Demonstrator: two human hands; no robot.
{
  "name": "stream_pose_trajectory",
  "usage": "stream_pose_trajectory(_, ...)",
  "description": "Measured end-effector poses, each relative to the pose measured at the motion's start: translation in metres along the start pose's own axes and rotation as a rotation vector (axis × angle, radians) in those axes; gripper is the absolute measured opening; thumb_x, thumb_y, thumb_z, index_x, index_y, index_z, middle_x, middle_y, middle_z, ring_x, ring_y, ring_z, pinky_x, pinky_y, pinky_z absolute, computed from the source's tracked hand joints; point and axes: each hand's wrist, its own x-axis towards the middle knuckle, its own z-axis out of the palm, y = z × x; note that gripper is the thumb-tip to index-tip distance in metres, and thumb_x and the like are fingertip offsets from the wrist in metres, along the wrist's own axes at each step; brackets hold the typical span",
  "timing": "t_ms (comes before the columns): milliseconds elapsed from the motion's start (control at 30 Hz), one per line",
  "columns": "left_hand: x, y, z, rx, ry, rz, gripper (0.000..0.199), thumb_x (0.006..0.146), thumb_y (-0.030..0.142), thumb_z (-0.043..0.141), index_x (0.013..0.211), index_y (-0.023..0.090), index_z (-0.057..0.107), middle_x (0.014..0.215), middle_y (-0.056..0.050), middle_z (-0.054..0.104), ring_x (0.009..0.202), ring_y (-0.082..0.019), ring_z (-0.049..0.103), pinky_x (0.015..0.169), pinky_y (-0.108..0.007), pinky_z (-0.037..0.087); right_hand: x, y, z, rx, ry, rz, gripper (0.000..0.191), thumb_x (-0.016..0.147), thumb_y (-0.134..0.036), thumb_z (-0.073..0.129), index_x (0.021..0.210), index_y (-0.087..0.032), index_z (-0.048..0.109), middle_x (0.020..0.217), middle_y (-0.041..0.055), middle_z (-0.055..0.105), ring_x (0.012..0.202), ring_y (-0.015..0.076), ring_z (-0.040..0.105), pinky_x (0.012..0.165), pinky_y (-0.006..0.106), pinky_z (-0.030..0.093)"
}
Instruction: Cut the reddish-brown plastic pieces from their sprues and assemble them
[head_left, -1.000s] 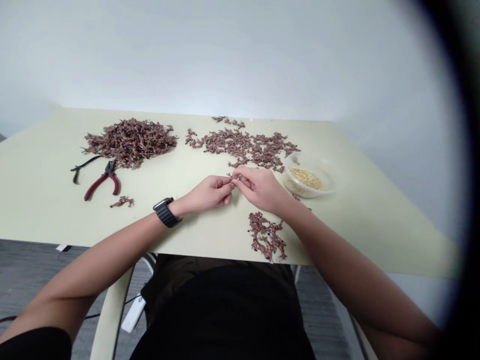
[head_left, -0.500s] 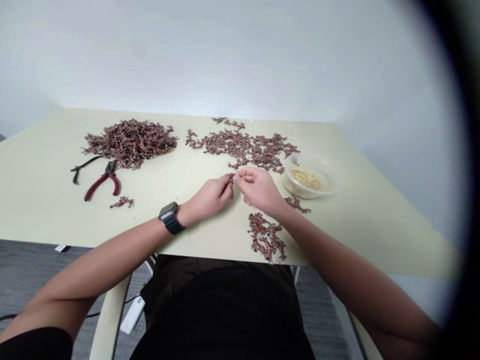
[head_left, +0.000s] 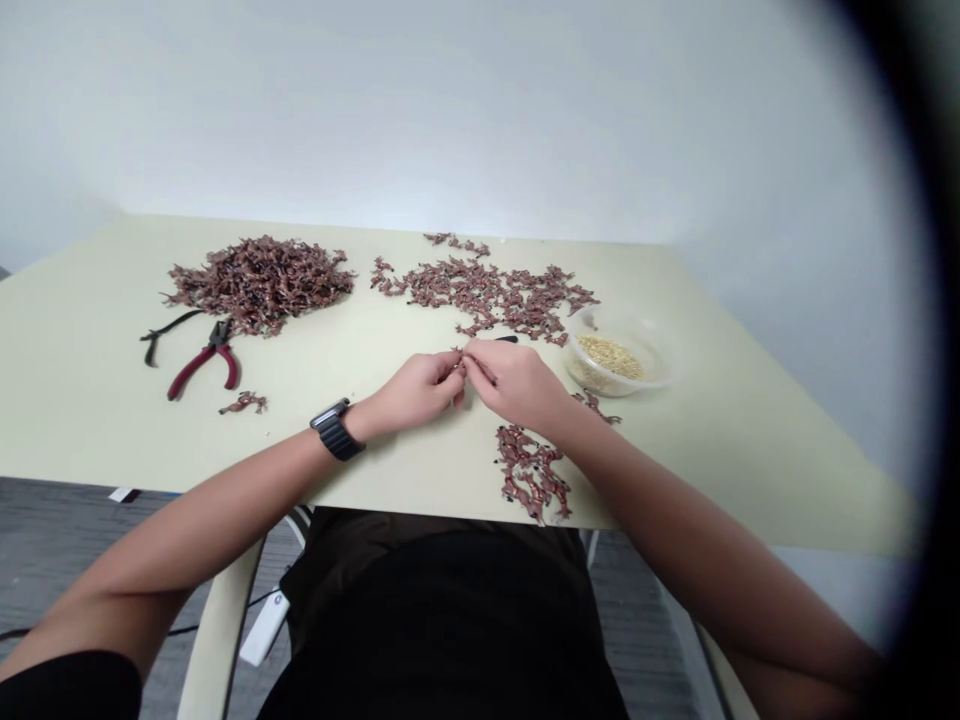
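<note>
Head view: left hand [head_left: 424, 392] pinches a small, knobbly brown figure [head_left: 457, 351]; right hand [head_left: 517, 380] is closed around a slim black-ended tool [head_left: 509, 339].

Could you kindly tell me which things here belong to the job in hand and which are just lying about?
Likely in the job:
brown figure pinched in the left hand
dark object at the right hand, mostly hidden
piles of brown figures
tub of gold bits

Apparently just lying about:
red-handled pliers, untouched
black object beside them
white box below the table
</note>
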Motion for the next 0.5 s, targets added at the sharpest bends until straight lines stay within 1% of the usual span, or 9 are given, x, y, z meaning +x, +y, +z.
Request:
stream_pose_trajectory(100,-0.0003,-0.0002,0.001,-0.001,-0.001,0.002,0.025,0.106,0.027,0.047,0.089,0.016,0.062,0.07,0.002,0.066,0.055,-0.009,0.051,0.06,-0.023,0.04,-0.0009,-0.0001,0.0023,-0.064,-0.004,0.007,0.017,0.104,-0.021,0.047,0.087,-0.022,0.051,0.077,0.0028,0.059,0.071,0.0182,0.052,0.067,0.033,0.031)
stream_pose_trajectory(167,-0.0003,0.0003,0.0013,-0.01,-0.003,0.002,0.025,0.106,0.027,0.046,0.09,0.016,0.063,0.07,0.002,0.065,0.056,-0.01,0.052,0.061,-0.023,0.041,-0.0015,-0.0013,0.0038,-0.041,0.004,0.043,0.017,0.103,-0.023,0.049,0.087,-0.022,0.052,0.072,0.0008,0.056,0.065,0.0168,0.049,0.064,0.032,0.029)
stream_pose_trajectory(233,-0.0004,0.0008,0.0011,-0.023,-0.011,0.007,0.026,0.107,0.028,0.045,0.092,0.016,0.063,0.069,0.002,0.064,0.057,-0.011,0.052,0.062,-0.024,0.042,-0.0016,-0.0031,0.0048,0.034,0.032,0.096,0.018,0.102,-0.024,0.051,0.084,-0.022,0.052,0.066,-0.0016,0.052,0.06,0.0151,0.047,0.062,0.031,0.028)
stream_pose_trajectory(300,-0.0008,0.0013,0.0008,-0.041,-0.013,0.018,0.028,0.108,0.03,0.043,0.093,0.017,0.062,0.068,0.002,0.062,0.059,-0.012,0.054,0.063,-0.024,0.043,-0.0009,-0.0049,0.0054,0.143,0.065,0.167,0.019,0.101,-0.023,0.053,0.082,-0.023,0.053,0.061,-0.0033,0.052,0.056,0.0138,0.046,0.06,0.03,0.03)
stream_pose_trajectory(367,-0.001,0.002,0.0002,-0.059,-0.01,0.034,0.031,0.11,0.032,0.039,0.094,0.017,0.062,0.069,0.001,0.061,0.062,-0.012,0.055,0.065,-0.025,0.044,0.0005,-0.0056,0.006,0.288,0.075,0.257,0.019,0.1,-0.023,0.054,0.081,-0.023,0.056,0.059,-0.0038,0.056,0.054,0.0135,0.048,0.059,0.029,0.034)
stream_pose_trajectory(433,-0.001,0.0032,-0.0003,-0.047,-0.006,0.057,0.033,0.111,0.033,0.037,0.097,0.017,0.062,0.071,0.001,0.061,0.063,-0.013,0.055,0.067,-0.026,0.045,0.0022,-0.0051,0.0068,0.473,0.066,0.348,0.017,0.098,-0.024,0.055,0.081,-0.023,0.058,0.061,-0.0028,0.062,0.054,0.0137,0.052,0.058,0.028,0.037)
stream_pose_trajectory(500,-0.0007,0.0047,-0.0006,0.008,0.006,0.092,0.03,0.111,0.031,0.038,0.1,0.017,0.063,0.074,0.0,0.063,0.065,-0.013,0.056,0.069,-0.026,0.044,0.0038,-0.0042,0.0078,0.652,0.06,0.416,0.015,0.095,-0.023,0.056,0.08,-0.023,0.059,0.063,-0.0019,0.066,0.053,0.0136,0.054,0.055,0.028,0.037)
